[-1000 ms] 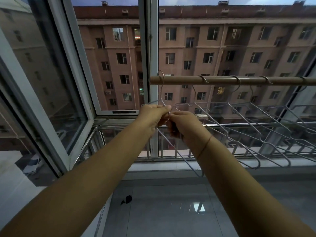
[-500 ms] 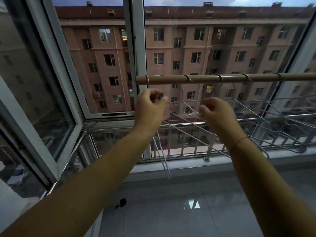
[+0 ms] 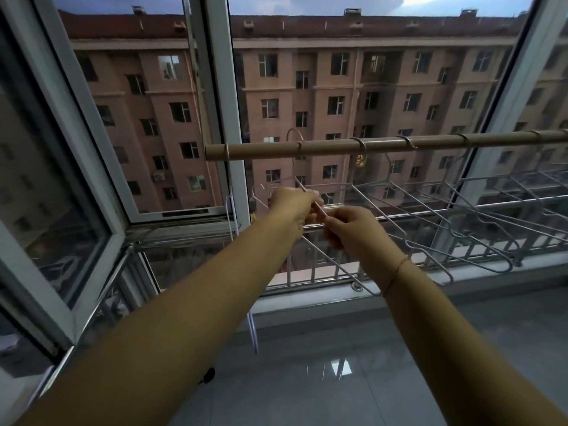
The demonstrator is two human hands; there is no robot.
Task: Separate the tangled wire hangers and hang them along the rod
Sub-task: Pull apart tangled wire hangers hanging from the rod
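A brown rod (image 3: 384,145) runs from the window post to the right edge. Several white wire hangers (image 3: 436,210) hang hooked on it to the right, their frames overlapping. One hanger (image 3: 231,216) hangs edge-on near the rod's left end. My left hand (image 3: 292,207) and my right hand (image 3: 350,226) meet below the rod. Both pinch the sloping wire of one hanger (image 3: 335,265). Its hook (image 3: 294,133) rises just above the rod. The hands hide where its wires cross.
An open window sash (image 3: 92,186) swings inward at the left. A white window post (image 3: 227,96) stands behind the rod's left end. A metal railing (image 3: 461,241) runs outside above the sill (image 3: 322,305). A small dark object (image 3: 209,375) lies on the glossy tiled floor.
My hands were apart just under the rod. They have come together lower down, and both now pinch the same hanger wire.
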